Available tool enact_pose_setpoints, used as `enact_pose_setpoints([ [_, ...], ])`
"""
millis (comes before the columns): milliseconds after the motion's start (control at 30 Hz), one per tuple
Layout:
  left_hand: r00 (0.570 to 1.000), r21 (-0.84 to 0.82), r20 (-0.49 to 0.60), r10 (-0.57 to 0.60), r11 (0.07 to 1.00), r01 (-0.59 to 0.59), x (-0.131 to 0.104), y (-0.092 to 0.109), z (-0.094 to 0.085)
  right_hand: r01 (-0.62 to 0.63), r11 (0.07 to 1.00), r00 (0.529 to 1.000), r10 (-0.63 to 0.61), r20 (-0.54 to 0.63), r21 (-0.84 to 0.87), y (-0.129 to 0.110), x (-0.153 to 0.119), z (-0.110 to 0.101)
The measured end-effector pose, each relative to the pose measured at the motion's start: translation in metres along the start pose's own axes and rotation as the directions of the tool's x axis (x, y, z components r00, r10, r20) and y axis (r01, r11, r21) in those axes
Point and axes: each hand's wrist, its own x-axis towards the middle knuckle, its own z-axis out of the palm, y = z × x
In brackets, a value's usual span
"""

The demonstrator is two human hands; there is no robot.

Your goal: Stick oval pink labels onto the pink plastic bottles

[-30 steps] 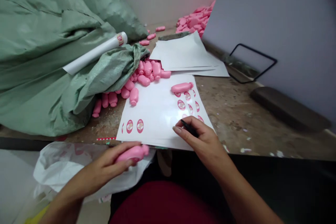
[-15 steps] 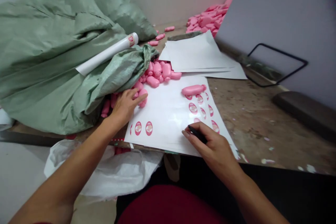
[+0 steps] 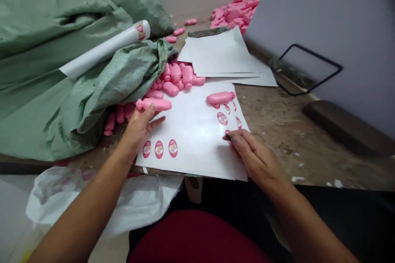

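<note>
In my left hand (image 3: 137, 129) is a small pink plastic bottle (image 3: 160, 105), gripped near its neck between thumb and fingers and raised above the paper. My right hand (image 3: 261, 156) is closed around a slim black tool (image 3: 228, 137), mostly hidden by the fingers; its kind I cannot make out. It is over the right side of a white sticker sheet (image 3: 194, 129). Oval red-and-white stickers (image 3: 173, 148) remain along the sheet's lower left and right side. Another pink bottle (image 3: 219, 98) lies across its upper right part.
Pink bottles (image 3: 175, 73) spill from a large green sack (image 3: 101, 74) on the left, with a rolled white sheet (image 3: 105, 49) on it. Behind are more sheets (image 3: 219, 55) and a pink pile (image 3: 234, 12). A grey panel with a black wire handle (image 3: 311, 68) stands right.
My left hand has picked a pink bottle from the heap at the sack's mouth and lifted it. My right hand has moved slightly up the sheet with the black tool. The view has shifted.
</note>
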Motion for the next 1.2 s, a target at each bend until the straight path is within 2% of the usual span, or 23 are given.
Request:
enact_pose_setpoints([
  [33, 0.995, -0.172, -0.008, -0.104, 0.98, 0.101, -0.01, 0.001, 0.005, -0.003, 1.0, 1.0, 0.003, -0.016, -0.02, 0.0, 0.002, -0.002],
  [100, 0.966, -0.365, 0.013, -0.259, 0.898, 0.246, -0.027, 0.004, 0.013, 0.016, 0.998, 1.0, -0.017, -0.018, -0.057, -0.005, 0.003, 0.001],
  [200, 0.929, -0.433, -0.007, -0.369, 0.839, 0.33, -0.04, 0.006, 0.017, 0.089, 0.991, 0.992, -0.08, 0.093, -0.097, -0.024, 0.001, 0.02],
  [300, 0.896, -0.43, -0.115, -0.43, 0.834, 0.345, -0.043, 0.0, 0.018, 0.19, 0.968, 0.967, -0.156, 0.2, -0.164, -0.041, 0.001, 0.048],
  [400, 0.875, -0.458, -0.172, -0.453, 0.823, 0.336, -0.046, -0.01, 0.022, 0.259, 0.921, 0.955, -0.199, 0.221, -0.292, -0.043, 0.005, 0.066],
  [600, 0.909, -0.499, -0.045, -0.413, 0.798, 0.338, -0.053, -0.022, 0.034, 0.281, 0.841, 0.959, -0.228, 0.168, -0.462, -0.033, 0.011, 0.064],
  [700, 0.907, -0.485, -0.018, -0.421, 0.797, 0.361, -0.053, -0.022, 0.034, 0.331, 0.804, 0.944, -0.29, 0.159, -0.493, -0.032, 0.01, 0.064],
  [900, 0.869, -0.472, -0.021, -0.495, 0.771, 0.428, -0.051, -0.018, 0.032, 0.403, 0.718, 0.903, -0.413, 0.118, -0.567, -0.031, 0.009, 0.069],
  [1200, 0.864, -0.509, -0.038, -0.503, 0.754, 0.416, -0.05, -0.016, 0.032, 0.452, 0.665, 0.867, -0.483, 0.118, -0.595, -0.03, 0.009, 0.071],
])
